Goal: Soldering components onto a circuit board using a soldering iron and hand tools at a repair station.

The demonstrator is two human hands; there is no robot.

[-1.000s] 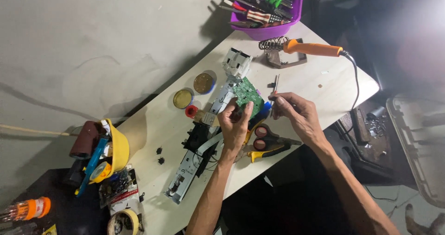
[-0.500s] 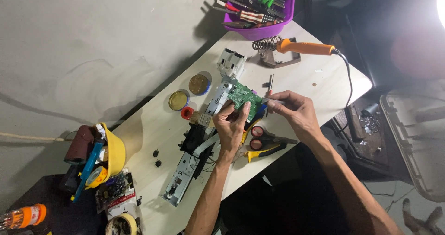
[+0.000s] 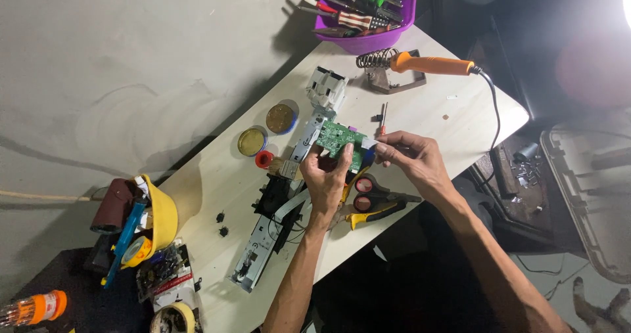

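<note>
Two bare hands meet over a pale table (image 3: 217,169), both busy with a small green circuit board (image 3: 338,138). The left hand (image 3: 327,175) has its fingers curled up around the near edge of the board, thumb on one side and fingertips (image 3: 315,150) on the other, so the board sits pinched at the very tips rather than in the palm. The right hand (image 3: 411,159) comes in from the opposite side, its fingers closed in a fine pinch on a short white strip (image 3: 369,142) at the board's far corner; whether that strip is a ribbon cable or a label cannot be told. Just beneath the left fingertips lies a long grey mechanism (image 3: 279,208), a stripped frame with black parts and loose wires running away past the left wrist. Beyond the right fingertips, close by, a small red-handled screwdriver (image 3: 383,117) lies on the table, and further out an orange-handled soldering iron (image 3: 430,64) rests in its coiled stand (image 3: 374,60). Under the right wrist lie red-handled scissors (image 3: 368,192) and yellow-handled pliers (image 3: 371,213), side by side. Off past the left fingers sit two round tins (image 3: 266,131) and a small red ring (image 3: 263,159). A purple tub (image 3: 368,41) of tools stands well away at the table's far end, and a yellow bowl (image 3: 164,218) of oddments hangs at the opposite edge.
</note>
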